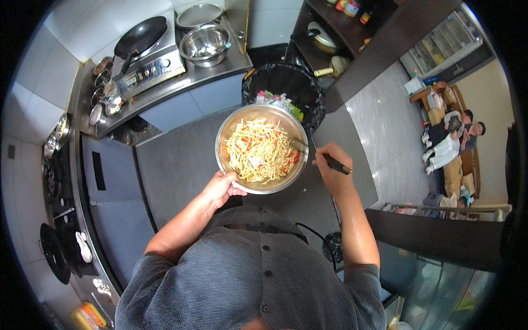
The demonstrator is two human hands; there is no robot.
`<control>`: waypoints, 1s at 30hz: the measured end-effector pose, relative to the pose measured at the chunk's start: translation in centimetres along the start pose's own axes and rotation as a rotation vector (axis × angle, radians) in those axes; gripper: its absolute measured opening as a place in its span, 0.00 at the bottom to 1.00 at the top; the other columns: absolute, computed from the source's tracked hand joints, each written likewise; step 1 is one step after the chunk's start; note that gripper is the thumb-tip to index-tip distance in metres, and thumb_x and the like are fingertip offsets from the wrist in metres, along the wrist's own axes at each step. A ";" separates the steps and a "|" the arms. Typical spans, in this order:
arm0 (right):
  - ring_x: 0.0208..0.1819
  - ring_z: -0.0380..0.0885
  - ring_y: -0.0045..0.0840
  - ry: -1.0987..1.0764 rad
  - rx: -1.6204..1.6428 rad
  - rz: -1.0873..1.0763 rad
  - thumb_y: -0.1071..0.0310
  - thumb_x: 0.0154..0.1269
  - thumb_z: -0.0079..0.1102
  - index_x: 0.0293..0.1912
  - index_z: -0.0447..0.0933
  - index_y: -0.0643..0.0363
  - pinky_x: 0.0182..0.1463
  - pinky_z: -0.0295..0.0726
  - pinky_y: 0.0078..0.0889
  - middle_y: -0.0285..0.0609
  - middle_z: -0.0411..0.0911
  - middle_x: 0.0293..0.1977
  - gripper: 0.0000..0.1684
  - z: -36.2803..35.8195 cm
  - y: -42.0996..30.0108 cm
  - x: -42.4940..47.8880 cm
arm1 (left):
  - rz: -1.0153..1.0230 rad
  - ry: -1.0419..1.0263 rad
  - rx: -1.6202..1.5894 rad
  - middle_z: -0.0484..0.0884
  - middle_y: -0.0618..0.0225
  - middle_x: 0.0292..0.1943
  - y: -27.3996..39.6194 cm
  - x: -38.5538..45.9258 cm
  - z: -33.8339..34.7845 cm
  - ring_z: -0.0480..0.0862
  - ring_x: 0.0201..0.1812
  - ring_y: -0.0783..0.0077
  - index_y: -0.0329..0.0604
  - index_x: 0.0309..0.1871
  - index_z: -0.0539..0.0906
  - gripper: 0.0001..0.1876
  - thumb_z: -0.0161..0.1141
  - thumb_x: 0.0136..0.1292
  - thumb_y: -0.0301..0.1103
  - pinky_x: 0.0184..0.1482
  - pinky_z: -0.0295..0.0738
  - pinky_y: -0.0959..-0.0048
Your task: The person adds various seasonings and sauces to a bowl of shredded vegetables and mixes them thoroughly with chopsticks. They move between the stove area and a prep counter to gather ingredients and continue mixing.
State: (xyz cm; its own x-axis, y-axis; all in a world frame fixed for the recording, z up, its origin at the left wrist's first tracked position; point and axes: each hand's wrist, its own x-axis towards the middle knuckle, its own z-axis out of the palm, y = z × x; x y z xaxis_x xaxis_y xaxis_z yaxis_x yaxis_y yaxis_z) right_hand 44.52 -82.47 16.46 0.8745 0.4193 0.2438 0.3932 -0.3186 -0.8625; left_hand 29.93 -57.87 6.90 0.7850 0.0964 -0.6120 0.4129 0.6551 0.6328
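Note:
A round stainless steel bowl (222,123) is held up in front of my body, with my left hand (225,187) gripping its lower left rim. Pale shredded strips mixed with red pieces (260,150) fill much of it. At the bowl's right side, my right hand (333,165) is closed around a dark-handled utensil (339,165). The utensil's far end reaches over the right rim into the bowl and is blurred, so its exact kind is unclear.
A bin lined with a black bag (284,78) stands just beyond the bowl. On the steel counter (165,90) are a wok (142,37) on an induction cooker and an empty metal bowl (205,45). Dark shelves (330,24) rise at upper right. Several people sit on a sofa (453,171) farther right.

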 end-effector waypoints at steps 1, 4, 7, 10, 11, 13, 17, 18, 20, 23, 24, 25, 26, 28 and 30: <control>0.28 0.75 0.14 -0.015 0.034 0.018 0.80 0.58 0.57 0.29 0.73 0.65 0.32 0.74 0.20 0.35 0.74 0.24 0.03 0.6 0.7 0.9 | -0.011 0.011 -0.002 0.79 0.49 0.44 0.9 1.1 0.3 0.85 0.36 0.58 0.27 0.58 0.63 0.21 0.47 0.62 0.25 0.34 0.85 0.65; 0.27 0.75 0.14 0.001 0.216 0.126 0.79 0.60 0.55 0.30 0.72 0.64 0.30 0.74 0.21 0.34 0.72 0.23 0.04 4.6 2.9 3.5 | -0.005 -0.020 -0.007 0.77 0.48 0.48 2.9 5.9 0.2 0.84 0.38 0.58 0.30 0.62 0.58 0.22 0.43 0.66 0.28 0.35 0.85 0.64; 0.29 0.77 0.14 0.113 0.382 0.164 0.79 0.62 0.54 0.32 0.72 0.64 0.31 0.76 0.20 0.34 0.72 0.24 0.02 9.0 6.8 8.2 | 0.005 -0.067 0.056 0.78 0.47 0.48 7.5 10.0 1.4 0.85 0.39 0.57 0.30 0.63 0.58 0.23 0.44 0.67 0.28 0.35 0.87 0.64; 0.28 0.78 0.17 0.082 0.404 0.149 0.77 0.62 0.55 0.33 0.72 0.64 0.31 0.77 0.20 0.36 0.74 0.28 0.01 9.3 1.2 13.5 | -0.034 -0.120 0.150 0.77 0.52 0.49 12.0 13.1 1.4 0.83 0.39 0.59 0.33 0.62 0.59 0.21 0.43 0.72 0.36 0.36 0.85 0.63; 0.31 0.79 0.19 0.074 0.391 0.127 0.77 0.61 0.57 0.34 0.74 0.65 0.35 0.77 0.22 0.37 0.76 0.28 0.01 9.3 0.6 14.7 | 0.002 -0.108 0.153 0.77 0.52 0.49 13.5 13.8 2.0 0.83 0.41 0.59 0.33 0.61 0.61 0.21 0.44 0.71 0.36 0.35 0.85 0.63; 0.35 0.79 0.22 0.080 0.121 -0.055 0.78 0.58 0.59 0.34 0.76 0.65 0.39 0.77 0.24 0.40 0.77 0.29 0.03 10.0 1.3 17.0 | -0.024 -0.184 0.179 0.78 0.52 0.49 15.7 16.0 2.3 0.83 0.42 0.58 0.32 0.60 0.62 0.20 0.45 0.70 0.35 0.35 0.84 0.62; 0.34 0.79 0.31 0.010 -0.029 -0.171 0.79 0.53 0.62 0.36 0.77 0.63 0.40 0.77 0.27 0.42 0.78 0.33 0.08 9.6 2.5 20.7 | -0.030 -0.244 0.087 0.78 0.52 0.49 20.3 19.1 3.8 0.83 0.42 0.57 0.32 0.59 0.64 0.20 0.47 0.67 0.32 0.36 0.84 0.60; 0.33 0.79 0.33 -0.005 -0.102 -0.260 0.79 0.52 0.62 0.36 0.77 0.62 0.40 0.77 0.28 0.41 0.78 0.33 0.09 8.7 2.9 21.4 | -0.039 -0.249 0.072 0.78 0.52 0.49 20.9 19.7 3.8 0.83 0.42 0.56 0.32 0.59 0.65 0.20 0.47 0.66 0.31 0.37 0.83 0.60; 0.35 0.78 0.38 -0.047 -0.289 -0.408 0.76 0.51 0.60 0.38 0.76 0.60 0.41 0.78 0.34 0.41 0.76 0.34 0.12 7.4 3.4 23.5 | -0.049 -0.219 0.029 0.78 0.52 0.49 22.6 21.0 4.6 0.82 0.42 0.55 0.32 0.58 0.66 0.20 0.48 0.63 0.27 0.37 0.84 0.60; 0.40 0.77 0.38 -0.125 -0.467 -0.562 0.73 0.53 0.55 0.40 0.76 0.59 0.44 0.78 0.34 0.42 0.75 0.35 0.12 5.7 5.0 26.9 | -0.038 -0.182 -0.001 0.78 0.52 0.48 23.8 23.3 5.9 0.82 0.42 0.55 0.31 0.58 0.66 0.20 0.47 0.62 0.26 0.37 0.84 0.59; 0.46 0.75 0.38 -0.222 -0.448 -0.513 0.71 0.54 0.50 0.42 0.75 0.57 0.55 0.73 0.39 0.43 0.75 0.39 0.14 5.2 5.5 28.0 | -0.035 -0.177 0.010 0.78 0.52 0.48 23.9 24.0 6.2 0.82 0.42 0.55 0.31 0.58 0.66 0.20 0.47 0.61 0.26 0.36 0.84 0.59; 0.49 0.74 0.38 -0.305 -0.453 -0.495 0.72 0.55 0.49 0.43 0.76 0.56 0.58 0.70 0.41 0.42 0.76 0.41 0.14 4.5 6.1 29.4 | -0.030 -0.171 0.018 0.78 0.52 0.48 24.0 24.9 6.5 0.82 0.42 0.55 0.31 0.58 0.66 0.21 0.47 0.61 0.26 0.36 0.83 0.59; 0.51 0.74 0.38 -0.388 -0.457 -0.477 0.72 0.56 0.49 0.43 0.76 0.56 0.61 0.67 0.42 0.41 0.76 0.42 0.14 3.8 6.7 30.8 | -0.025 -0.164 0.025 0.78 0.52 0.48 24.0 25.7 6.7 0.83 0.41 0.55 0.31 0.58 0.66 0.21 0.47 0.61 0.26 0.36 0.83 0.59; 0.61 0.68 0.36 -0.468 -0.476 -0.445 0.74 0.58 0.49 0.45 0.77 0.52 0.69 0.54 0.50 0.38 0.76 0.49 0.16 2.5 8.1 33.3 | -0.059 -0.163 -0.002 0.77 0.54 0.50 24.3 27.1 7.3 0.81 0.45 0.56 0.35 0.59 0.66 0.23 0.49 0.59 0.27 0.37 0.82 0.58; 0.64 0.64 0.34 -0.571 -0.493 -0.408 0.78 0.55 0.51 0.49 0.77 0.52 0.70 0.51 0.51 0.38 0.75 0.52 0.21 1.0 8.5 36.0 | -0.033 -0.177 -0.069 0.77 0.56 0.52 23.6 28.2 7.8 0.80 0.46 0.57 0.39 0.61 0.66 0.24 0.49 0.58 0.28 0.38 0.81 0.58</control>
State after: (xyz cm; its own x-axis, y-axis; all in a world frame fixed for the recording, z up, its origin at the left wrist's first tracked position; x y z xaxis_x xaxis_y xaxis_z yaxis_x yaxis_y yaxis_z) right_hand 79.04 -69.18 17.49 0.4129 0.9030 0.1185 0.8402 -0.3275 -0.4323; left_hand 65.45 -45.53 8.25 0.8430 -0.0553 -0.5351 0.4118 0.7063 0.5758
